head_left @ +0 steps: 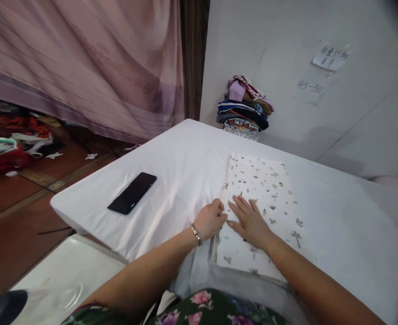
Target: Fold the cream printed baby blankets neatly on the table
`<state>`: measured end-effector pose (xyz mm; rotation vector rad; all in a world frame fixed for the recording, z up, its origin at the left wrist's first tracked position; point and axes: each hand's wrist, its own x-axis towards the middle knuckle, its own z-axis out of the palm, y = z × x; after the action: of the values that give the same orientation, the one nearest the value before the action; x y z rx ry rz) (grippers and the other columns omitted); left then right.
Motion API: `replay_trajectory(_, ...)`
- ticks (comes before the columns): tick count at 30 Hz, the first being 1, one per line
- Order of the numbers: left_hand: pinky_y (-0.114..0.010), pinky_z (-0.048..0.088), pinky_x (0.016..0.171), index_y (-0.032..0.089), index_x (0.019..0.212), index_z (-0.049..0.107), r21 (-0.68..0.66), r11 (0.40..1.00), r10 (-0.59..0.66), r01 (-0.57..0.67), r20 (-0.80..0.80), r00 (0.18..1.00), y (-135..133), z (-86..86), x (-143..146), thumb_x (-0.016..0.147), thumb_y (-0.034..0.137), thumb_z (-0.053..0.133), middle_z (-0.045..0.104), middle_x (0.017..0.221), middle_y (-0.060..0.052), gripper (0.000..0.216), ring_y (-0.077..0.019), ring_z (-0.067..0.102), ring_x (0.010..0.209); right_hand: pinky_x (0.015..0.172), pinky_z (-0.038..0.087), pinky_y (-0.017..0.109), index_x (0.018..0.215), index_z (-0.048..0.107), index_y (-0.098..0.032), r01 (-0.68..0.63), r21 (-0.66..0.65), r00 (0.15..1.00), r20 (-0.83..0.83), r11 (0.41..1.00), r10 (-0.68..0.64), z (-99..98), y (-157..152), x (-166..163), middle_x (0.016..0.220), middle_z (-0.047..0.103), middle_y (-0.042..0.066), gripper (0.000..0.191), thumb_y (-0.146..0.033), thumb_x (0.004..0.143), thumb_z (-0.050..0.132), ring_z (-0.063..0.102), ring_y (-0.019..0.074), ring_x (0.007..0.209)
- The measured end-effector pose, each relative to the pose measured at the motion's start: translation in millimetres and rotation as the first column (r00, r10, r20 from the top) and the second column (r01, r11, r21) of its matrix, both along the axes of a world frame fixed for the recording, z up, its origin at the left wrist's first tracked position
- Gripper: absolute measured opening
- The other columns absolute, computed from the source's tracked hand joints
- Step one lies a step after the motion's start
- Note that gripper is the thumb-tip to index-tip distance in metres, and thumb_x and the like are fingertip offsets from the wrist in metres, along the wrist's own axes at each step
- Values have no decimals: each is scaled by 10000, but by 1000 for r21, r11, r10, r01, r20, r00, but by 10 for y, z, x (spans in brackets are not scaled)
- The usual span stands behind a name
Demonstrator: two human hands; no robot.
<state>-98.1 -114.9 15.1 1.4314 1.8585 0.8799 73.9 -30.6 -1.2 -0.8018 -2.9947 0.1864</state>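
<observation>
A white folded cloth [266,180] printed with small green plants lies on the white-covered table in front of me. Its layered edge faces left. My left hand [210,220], with a silver bracelet at the wrist, is closed in a pinch at that edge, with thumb and fingers on the cloth. Spread flat on top of the cloth, just to the right, is my right hand [249,222], fingers stretched out and holding nothing.
A black phone [133,193] lies on the left of the table [172,153]. Folded clothes [244,110] are stacked by the wall at the back. A pink curtain [118,58] hangs at left. Below left stands a whitish stool or seat [73,271].
</observation>
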Motion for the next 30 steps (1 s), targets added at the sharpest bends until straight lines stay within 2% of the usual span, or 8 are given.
replay_trajectory(3,-219,379,543,204,860,468,-31,1000,5,-2,105,994,-11,30,-17,742,339,565,558,618,53,204,-112,526,565,1074,111,512,1414,243,-255,4,-5,1000,-16,1000,-4,-6,4,-1,1487,152,54,608,-561,889,253,96,249,1363)
replay_trajectory(6,-214,382,532,203,915,481,-60,996,-64,73,143,988,-30,83,-54,696,395,613,567,649,51,321,-115,527,582,1074,110,510,1421,224,-255,9,-17,1000,-7,1000,-9,-3,5,-2,1490,132,54,616,-567,890,238,86,254,1363)
replay_trajectory(8,-213,382,540,202,963,485,-58,988,-138,145,112,984,-45,116,-74,676,366,626,562,670,49,359,-120,529,613,1080,104,498,1424,212,-251,8,-22,1000,7,1000,-8,1,5,-2,1493,115,49,625,-573,889,225,70,249,1365)
replay_trajectory(11,-214,372,556,201,1002,478,-28,977,-211,212,44,977,-62,138,-82,697,235,556,539,661,52,317,-120,521,626,1083,102,493,1425,212,-243,14,-21,1000,22,1000,-14,6,3,-2,1495,109,44,640,-586,885,214,58,243,1367)
replay_trajectory(15,-223,367,573,197,981,472,-36,980,-198,196,-46,979,-67,114,-59,674,141,489,532,670,42,313,-126,522,634,1081,111,497,1423,215,-253,21,-20,1000,20,1000,-21,19,-6,-9,1494,112,37,628,-582,888,209,63,241,1367)
replay_trajectory(22,-249,380,616,225,983,490,-125,983,-163,137,-224,961,-65,52,-7,687,174,481,601,765,3,300,-168,577,724,1081,104,501,1417,236,-255,12,-9,1000,13,1000,-12,20,-26,-11,1489,140,47,614,-568,890,238,73,241,1366)
replay_trajectory(28,-250,373,602,237,940,522,-154,977,-182,147,-248,951,-74,62,-28,699,185,478,630,777,-2,250,-182,594,742,1082,133,490,1420,225,-262,30,-175,998,67,984,-19,187,121,-33,1493,99,34,635,-592,877,243,70,233,1366)
replay_trajectory(30,-249,363,583,238,907,528,-155,977,-185,149,-255,949,-77,58,-37,702,194,477,628,770,-4,217,-182,594,725,1089,131,474,1428,201,-238,55,-171,998,45,984,-48,247,171,-104,1493,89,35,625,-563,894,216,61,218,1367)
